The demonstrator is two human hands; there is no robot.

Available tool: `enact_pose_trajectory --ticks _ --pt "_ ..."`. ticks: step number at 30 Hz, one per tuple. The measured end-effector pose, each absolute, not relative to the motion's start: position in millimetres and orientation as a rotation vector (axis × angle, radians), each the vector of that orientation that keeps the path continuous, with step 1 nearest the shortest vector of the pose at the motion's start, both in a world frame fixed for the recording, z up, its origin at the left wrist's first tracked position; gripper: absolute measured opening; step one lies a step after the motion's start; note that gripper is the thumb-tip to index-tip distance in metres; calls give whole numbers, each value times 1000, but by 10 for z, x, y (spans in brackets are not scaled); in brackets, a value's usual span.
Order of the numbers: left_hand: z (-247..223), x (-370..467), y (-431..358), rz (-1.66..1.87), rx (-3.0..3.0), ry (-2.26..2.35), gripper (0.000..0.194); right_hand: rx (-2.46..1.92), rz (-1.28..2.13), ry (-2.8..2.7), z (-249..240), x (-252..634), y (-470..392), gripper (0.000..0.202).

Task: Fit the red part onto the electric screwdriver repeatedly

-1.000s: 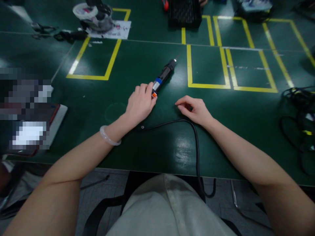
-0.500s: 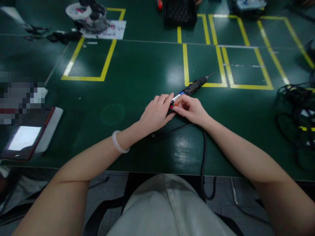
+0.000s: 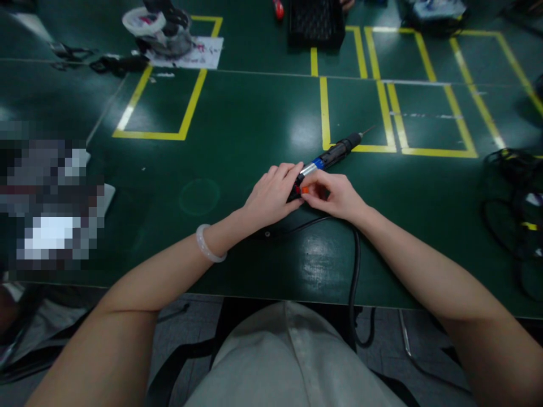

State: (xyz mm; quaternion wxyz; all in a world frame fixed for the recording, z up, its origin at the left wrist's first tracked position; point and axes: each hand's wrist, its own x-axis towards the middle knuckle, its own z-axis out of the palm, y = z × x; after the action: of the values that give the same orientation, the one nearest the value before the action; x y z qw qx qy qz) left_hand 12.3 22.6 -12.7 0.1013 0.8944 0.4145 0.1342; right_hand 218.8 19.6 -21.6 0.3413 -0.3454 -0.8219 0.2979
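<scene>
An electric screwdriver (image 3: 337, 152), black with a silver and blue band and a long thin bit, lies slantwise over the green table (image 3: 250, 113), its bit toward the upper right. My left hand (image 3: 275, 192) is wrapped round its rear end and covers part of it. Close beside, my right hand (image 3: 331, 192) pinches at a small orange and red part (image 3: 305, 190) near the tool's back; the fingertips hide how that part is joined to it. A black cable (image 3: 353, 271) runs below my right wrist and over the table's front edge.
Yellow tape outlines (image 3: 325, 113) mark the table. A black tray (image 3: 316, 25) and a red-handled tool (image 3: 278, 10) are at the back. A bag-like container (image 3: 165, 34) stands on a paper sheet (image 3: 207, 53) at back left. Tangled black cables (image 3: 509, 169) lie at right.
The whole view has shifted slightly to the right. More of the orange part and blue band shows between my hands; both hands stay on the screwdriver in nearly the same pose.
</scene>
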Motion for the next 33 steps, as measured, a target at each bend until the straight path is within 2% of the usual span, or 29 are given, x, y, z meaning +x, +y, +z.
enact_pose_trajectory --ticks 9,16,22,33 --pt "-156 101 254 401 2645 1211 78 -846 433 -2438 -222 2215 188 10" --pt "-171 108 242 436 2669 1215 76 -826 497 -2386 -202 2233 186 22" --pt "-143 151 203 374 2683 1251 65 -872 582 -2235 -227 2233 196 22" --pt "-103 43 270 328 2748 1324 70 -1008 743 -1955 -280 2316 294 26"
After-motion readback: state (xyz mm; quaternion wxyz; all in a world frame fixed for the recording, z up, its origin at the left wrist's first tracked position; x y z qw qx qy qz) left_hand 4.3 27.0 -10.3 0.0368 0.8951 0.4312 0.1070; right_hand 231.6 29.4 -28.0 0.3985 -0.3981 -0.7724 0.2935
